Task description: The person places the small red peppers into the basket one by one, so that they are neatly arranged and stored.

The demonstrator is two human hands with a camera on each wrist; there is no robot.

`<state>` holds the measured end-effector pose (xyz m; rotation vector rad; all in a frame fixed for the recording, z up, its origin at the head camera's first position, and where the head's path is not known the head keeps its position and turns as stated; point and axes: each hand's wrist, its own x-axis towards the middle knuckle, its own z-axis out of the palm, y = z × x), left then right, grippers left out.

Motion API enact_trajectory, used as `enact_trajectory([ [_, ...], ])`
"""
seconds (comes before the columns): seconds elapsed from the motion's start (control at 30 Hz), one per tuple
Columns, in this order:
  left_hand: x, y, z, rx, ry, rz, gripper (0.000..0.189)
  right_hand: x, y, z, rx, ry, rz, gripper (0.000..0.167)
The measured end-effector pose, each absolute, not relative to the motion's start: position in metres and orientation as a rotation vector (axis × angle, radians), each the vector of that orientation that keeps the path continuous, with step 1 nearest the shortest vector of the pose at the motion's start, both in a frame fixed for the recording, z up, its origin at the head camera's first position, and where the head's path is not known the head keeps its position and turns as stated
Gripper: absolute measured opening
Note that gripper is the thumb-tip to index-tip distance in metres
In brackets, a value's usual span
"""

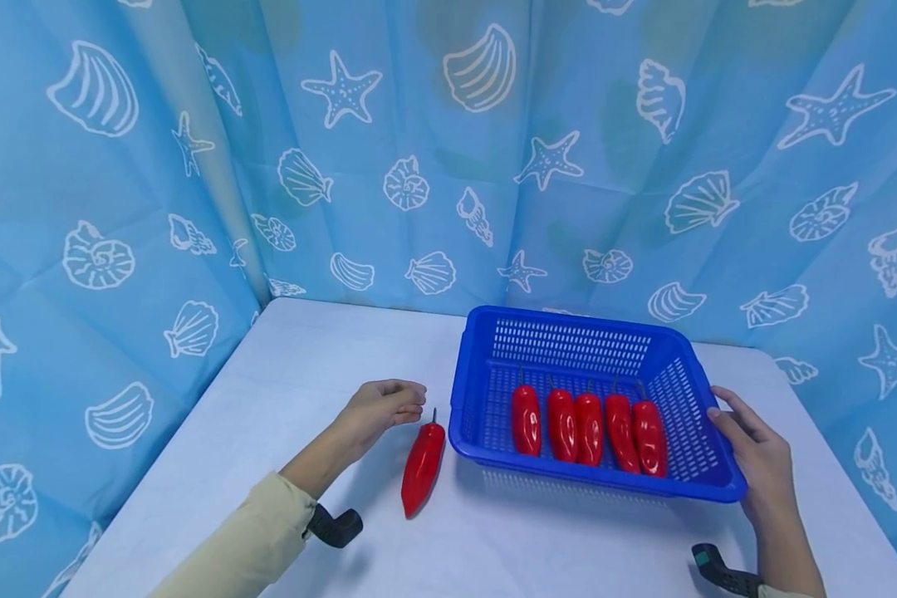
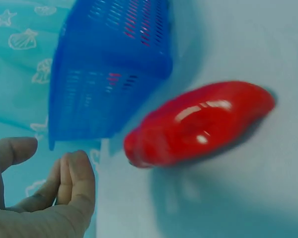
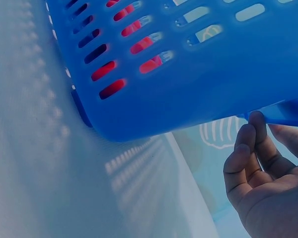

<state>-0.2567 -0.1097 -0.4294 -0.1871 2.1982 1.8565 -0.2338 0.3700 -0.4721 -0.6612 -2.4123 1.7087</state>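
Note:
A blue plastic basket (image 1: 568, 465) with slotted walls holds several red chili peppers (image 1: 526, 419) lying side by side. My right hand (image 1: 762, 457) grips its right rim, the thumb over the top and the other fingers beneath the edge in the right wrist view. One more red chili pepper (image 1: 423, 469) lies on the table left of the basket, its dark stem pointing away from me. Close by the stem hovers my left hand (image 1: 384, 407), thumb and fingertips apart with nothing between them. In the left wrist view that pepper (image 2: 198, 124) lies right of the left hand (image 2: 54, 198).
A white-covered table (image 1: 344, 340) bears everything. Behind and on both sides hangs a blue curtain (image 1: 433, 108) printed with white shells and starfish. Black straps with camera mounts (image 1: 335, 527) are on both wrists. The basket throws a slotted shadow on the cloth.

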Motion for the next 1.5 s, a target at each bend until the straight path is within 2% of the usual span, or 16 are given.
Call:
enact_trajectory([
  [0.37, -0.249, -0.119, -0.460, -0.293, 2.333, 1.637, 0.041, -0.240, 0.375, -0.467, -0.647, -2.414, 1.706, 0.063],
  [0.63, -0.232, -0.116, -0.478, -0.322, 2.384, 1.507, 0.043, -0.230, 0.374, -0.477, -0.730, -2.434, 1.702, 0.067],
  [0.83, -0.232, -0.112, -0.475, -0.342, 2.470, 1.430, 0.045, -0.232, 0.375, -0.477, -0.739, -2.422, 1.699, 0.069],
  [1.17, -0.240, -0.110, -0.471, -0.248, 2.551, 1.319, 0.037, -0.237, 0.373, -0.471, -0.740, -2.396, 1.741, 0.069],
  [1.5, -0.236, -0.103, -0.465, -0.317, 2.516, 1.258, 0.037, -0.238, 0.372, -0.471, -0.726, -2.383, 1.758, 0.066],
])
